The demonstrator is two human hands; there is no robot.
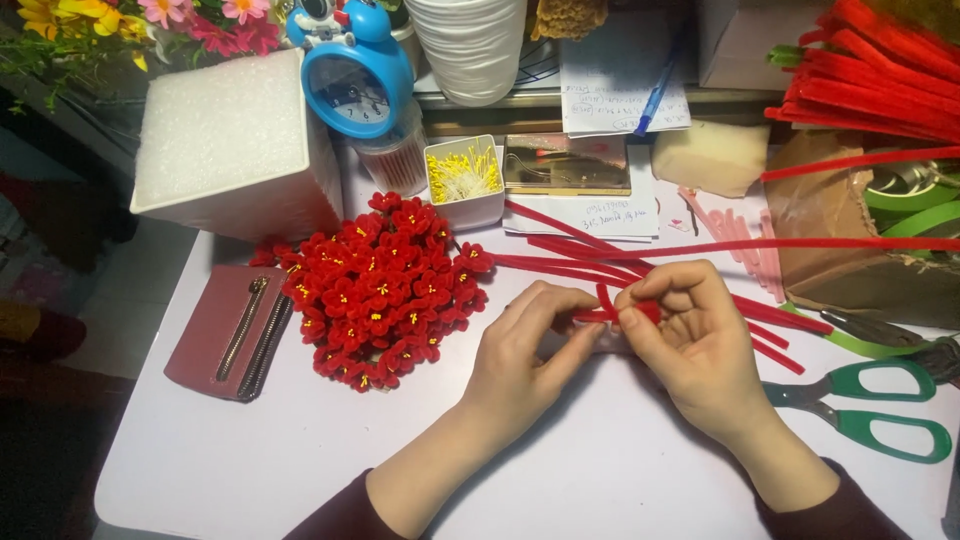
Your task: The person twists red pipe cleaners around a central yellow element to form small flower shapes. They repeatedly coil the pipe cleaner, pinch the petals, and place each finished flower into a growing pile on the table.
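My left hand point(525, 350) and my right hand point(695, 340) meet over the white table point(300, 450), both pinching a short red pipe cleaner piece point(612, 308) that is bent into a small loop between the fingertips. Just left of my left hand lies a heap of several small red pipe-cleaner flowers with yellow centres point(385, 285). Long red pipe cleaners point(580, 255) lie loose on the table behind my hands.
Green-handled scissors point(880, 405) lie right of my right hand. A dark red zip pouch point(230, 330) sits at the left. Behind stand a white foam block point(235, 135), a blue alarm clock point(355, 75), a white cup of yellow stamens point(465, 180), and a bundle of red pipe cleaners point(880, 80).
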